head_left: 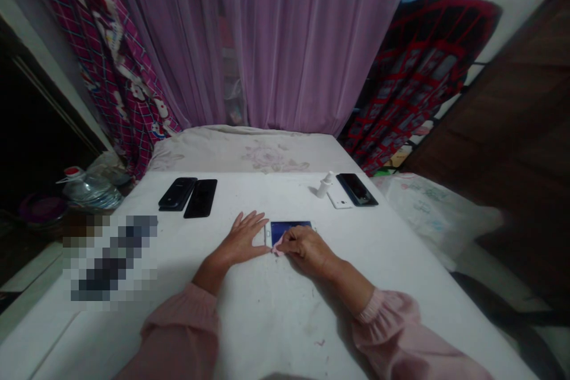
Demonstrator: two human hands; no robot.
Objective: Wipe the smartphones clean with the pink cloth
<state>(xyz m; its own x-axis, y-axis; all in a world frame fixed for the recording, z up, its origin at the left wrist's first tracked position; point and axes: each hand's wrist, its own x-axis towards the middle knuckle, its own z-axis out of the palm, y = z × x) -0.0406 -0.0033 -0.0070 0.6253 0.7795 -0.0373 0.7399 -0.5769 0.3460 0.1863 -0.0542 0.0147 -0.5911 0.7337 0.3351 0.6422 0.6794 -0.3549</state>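
A white smartphone [268,233] with a dark blue screen lies sideways on the white-covered table in front of me. My left hand [240,239] rests at its left end, fingers stretched out and thumb reaching to the phone's near corner. Pinched in the fingers of my right hand [307,249] is a small pink cloth [278,247], which touches the phone's near left part. The right hand covers much of the screen's right side.
Two dark phones [200,198] lie at the back left. At the back right stand a small white bottle [325,184], a white phone [339,197] and a dark phone [357,189]. A blurred-out patch [111,261] covers something at left. Purple curtains [285,41] hang behind the table.
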